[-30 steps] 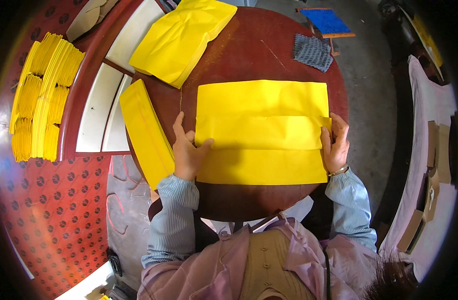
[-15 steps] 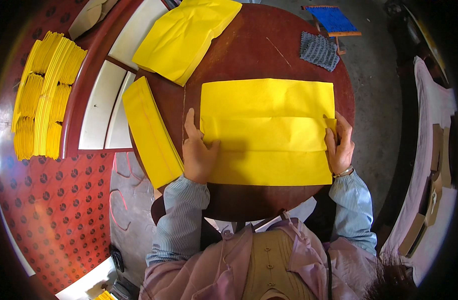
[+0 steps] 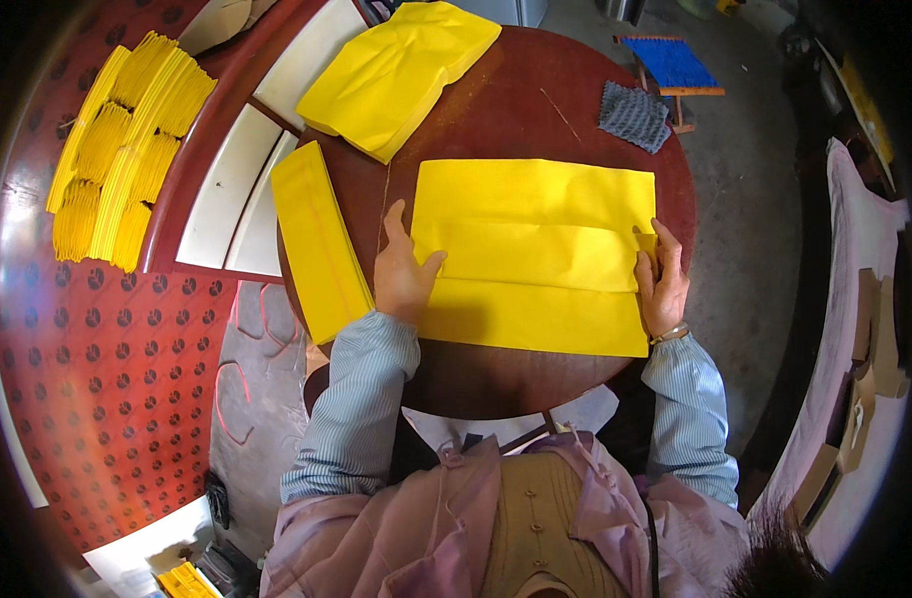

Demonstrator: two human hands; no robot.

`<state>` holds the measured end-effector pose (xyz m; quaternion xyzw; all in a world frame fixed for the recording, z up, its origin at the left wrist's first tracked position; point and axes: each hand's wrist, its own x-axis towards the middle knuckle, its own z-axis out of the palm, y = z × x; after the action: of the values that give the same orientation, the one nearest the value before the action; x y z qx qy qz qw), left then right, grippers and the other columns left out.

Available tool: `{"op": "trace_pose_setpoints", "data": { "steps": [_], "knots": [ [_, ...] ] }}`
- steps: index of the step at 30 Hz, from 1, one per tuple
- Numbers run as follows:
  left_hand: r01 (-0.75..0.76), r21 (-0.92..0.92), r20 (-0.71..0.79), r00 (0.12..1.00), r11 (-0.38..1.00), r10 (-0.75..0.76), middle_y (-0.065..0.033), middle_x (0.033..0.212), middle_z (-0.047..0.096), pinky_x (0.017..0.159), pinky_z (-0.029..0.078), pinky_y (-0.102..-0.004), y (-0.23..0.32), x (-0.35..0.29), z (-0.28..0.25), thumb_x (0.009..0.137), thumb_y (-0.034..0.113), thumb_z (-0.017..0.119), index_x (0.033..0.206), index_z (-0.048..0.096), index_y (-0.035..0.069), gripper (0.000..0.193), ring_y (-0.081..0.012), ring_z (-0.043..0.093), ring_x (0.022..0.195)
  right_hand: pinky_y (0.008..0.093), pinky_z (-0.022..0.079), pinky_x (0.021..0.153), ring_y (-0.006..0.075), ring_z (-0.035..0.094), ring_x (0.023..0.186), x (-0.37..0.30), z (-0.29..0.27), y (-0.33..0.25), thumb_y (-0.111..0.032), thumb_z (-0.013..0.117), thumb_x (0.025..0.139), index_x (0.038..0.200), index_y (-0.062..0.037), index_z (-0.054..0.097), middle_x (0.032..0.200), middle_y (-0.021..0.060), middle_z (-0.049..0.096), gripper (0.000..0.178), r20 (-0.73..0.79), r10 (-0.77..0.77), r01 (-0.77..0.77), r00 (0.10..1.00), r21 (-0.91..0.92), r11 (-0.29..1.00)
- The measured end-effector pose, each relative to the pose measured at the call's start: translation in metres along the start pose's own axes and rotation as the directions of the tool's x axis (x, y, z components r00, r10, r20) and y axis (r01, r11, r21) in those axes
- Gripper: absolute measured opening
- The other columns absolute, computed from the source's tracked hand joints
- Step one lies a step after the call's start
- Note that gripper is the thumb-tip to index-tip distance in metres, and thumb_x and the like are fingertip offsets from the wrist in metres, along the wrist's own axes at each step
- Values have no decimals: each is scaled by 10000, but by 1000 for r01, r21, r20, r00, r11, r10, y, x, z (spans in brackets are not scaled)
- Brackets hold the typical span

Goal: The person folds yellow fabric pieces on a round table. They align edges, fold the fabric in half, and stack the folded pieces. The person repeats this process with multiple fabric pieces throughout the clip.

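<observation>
A yellow sheet (image 3: 536,249) with crosswise creases, paper or cloth I cannot tell which, lies flat on the round dark red table (image 3: 506,384) in front of me. At its left edge rests my left hand (image 3: 403,274), index finger stretched forward and thumb spread toward the sheet. My right hand (image 3: 663,284) grips the opposite edge, with the thumb on top by a small turned-over flap and the other fingers around the side. Left of my left hand lies a long folded yellow piece (image 3: 321,244). Beyond it is a pile of crumpled yellow sheets (image 3: 396,75).
A grey knitted-looking cloth (image 3: 632,117) lies at the table's far right. Behind it stands a small blue-topped folding stool (image 3: 672,65). Bundled yellow folded stacks (image 3: 127,149) sit on a red surface at far left, beside white drawers (image 3: 224,189). Open cardboard boxes (image 3: 860,409) are at right.
The whole view has shifted and turned slightly, so the table and yellow things sit differently in it. Both hands stay at the sheet's two side edges.
</observation>
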<state>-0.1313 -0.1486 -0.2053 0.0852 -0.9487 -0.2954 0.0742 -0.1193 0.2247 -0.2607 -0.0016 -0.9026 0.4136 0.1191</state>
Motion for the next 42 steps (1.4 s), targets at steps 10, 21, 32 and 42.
{"op": "trace_pose_setpoints", "data": {
  "steps": [10,21,32,42],
  "knots": [
    [-403,37,322,871,914,371,-172,1666,413,1272,347,-386,-11,-3,27,1052,43,528,1547,490,115,501,-339,372,1555,451,446,1206,379,582,1384,0,-3,-10,-196,494,1126,1573,-186,433,1547,257,529,451,62,80,-86,995,103,991],
    [-562,259,61,821,786,567,-159,1687,388,1331,213,-455,11,-16,54,1017,18,533,1578,442,71,572,-314,321,1589,422,460,1195,383,556,1427,1,-5,-23,-222,487,1134,1577,-209,388,1581,250,512,454,72,154,-158,985,46,986],
    [-446,133,310,867,885,390,-88,1752,283,1346,134,-441,22,-14,68,1148,377,431,1663,350,179,557,-255,212,1634,438,460,1187,383,587,1389,2,-1,-14,-245,516,1115,1564,-212,420,1552,209,556,460,17,81,-83,997,137,987],
    [-461,388,267,885,798,381,-77,1773,232,1326,76,-571,32,-23,79,1079,574,476,1688,306,250,710,-271,159,1649,566,258,1264,291,403,1550,-16,69,-102,-205,668,1003,1561,-164,529,1620,102,502,577,122,-545,543,830,-402,737]
  ]
}}
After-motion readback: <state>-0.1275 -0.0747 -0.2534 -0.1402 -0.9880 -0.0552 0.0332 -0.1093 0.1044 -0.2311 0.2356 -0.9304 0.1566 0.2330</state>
